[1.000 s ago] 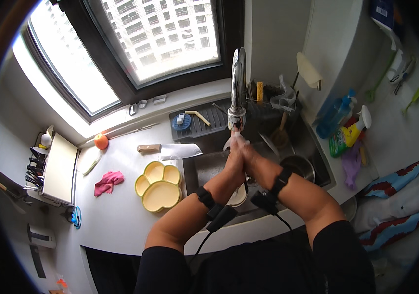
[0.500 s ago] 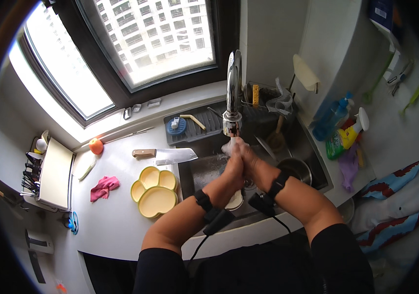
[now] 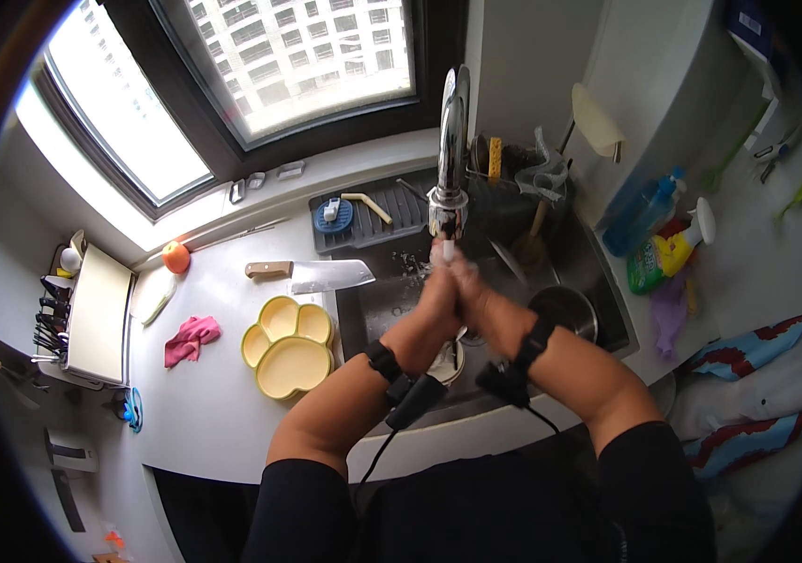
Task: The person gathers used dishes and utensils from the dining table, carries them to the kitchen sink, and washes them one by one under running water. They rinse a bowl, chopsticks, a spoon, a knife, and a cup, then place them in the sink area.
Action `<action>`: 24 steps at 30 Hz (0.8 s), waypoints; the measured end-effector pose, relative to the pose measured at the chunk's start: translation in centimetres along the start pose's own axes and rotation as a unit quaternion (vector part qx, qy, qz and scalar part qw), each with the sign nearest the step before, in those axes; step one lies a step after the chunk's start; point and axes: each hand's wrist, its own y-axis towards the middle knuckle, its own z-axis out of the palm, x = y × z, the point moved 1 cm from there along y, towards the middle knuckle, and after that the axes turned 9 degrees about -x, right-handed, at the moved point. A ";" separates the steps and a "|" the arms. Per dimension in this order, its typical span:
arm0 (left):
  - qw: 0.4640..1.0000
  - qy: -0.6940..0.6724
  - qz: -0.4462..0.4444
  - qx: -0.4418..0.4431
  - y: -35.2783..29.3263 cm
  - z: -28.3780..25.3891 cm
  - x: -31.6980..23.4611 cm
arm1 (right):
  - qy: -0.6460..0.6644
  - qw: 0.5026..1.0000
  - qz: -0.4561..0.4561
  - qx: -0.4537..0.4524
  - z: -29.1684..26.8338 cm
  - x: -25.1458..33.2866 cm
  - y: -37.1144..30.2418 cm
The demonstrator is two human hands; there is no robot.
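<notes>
**Left hand point(image 3: 435, 302) and right hand point(image 3: 481, 302) together under the tap point(image 3: 452, 141)**

Water point(image 3: 449, 249) runs from the tap onto both hands, which touch each other in the sink point(image 3: 377, 308); droplets scatter to the left. The fingers are blurred, so I cannot tell whether either hand is open, closed or holding anything. A bowl point(image 3: 454, 368), partly hidden, sits below the wrists; a pot point(image 3: 567, 313) stands to the right. Left of the sink lie a knife point(image 3: 316, 274), handle leftward, and a yellow dish point(image 3: 290, 368). Farther left are a pink cloth point(image 3: 192, 340) and a red fruit point(image 3: 175, 257).
</notes>
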 end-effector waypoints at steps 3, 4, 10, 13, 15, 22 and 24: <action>0.999 0.002 0.025 0.047 -0.9 0.0 -0.4 | -0.034 0.999 -0.006 -0.038 0.4 1.9 -0.5; 0.998 -0.017 0.008 0.053 -0.2 -1.6 -1.1 | -0.007 1.000 0.002 -0.001 2.0 2.2 -3.8; 0.998 0.028 0.048 -0.013 -2.1 1.7 -0.1 | 0.021 0.999 0.026 -0.031 0.9 2.1 -1.2; 0.997 -0.018 0.019 0.066 -2.9 0.5 -3.4 | 0.050 0.999 -0.023 -0.002 1.9 0.5 -3.6; 1.000 -0.011 0.001 0.013 -2.5 0.6 -3.1 | 0.062 0.997 -0.032 0.017 1.6 0.2 -2.3; 0.992 -0.028 0.110 -0.049 1.3 -0.3 -1.1 | 0.034 0.997 -0.061 0.026 2.8 1.9 -5.6; 0.994 -0.016 0.106 -0.018 1.0 -0.1 -1.8 | 0.050 0.998 -0.014 0.021 2.4 2.2 -5.3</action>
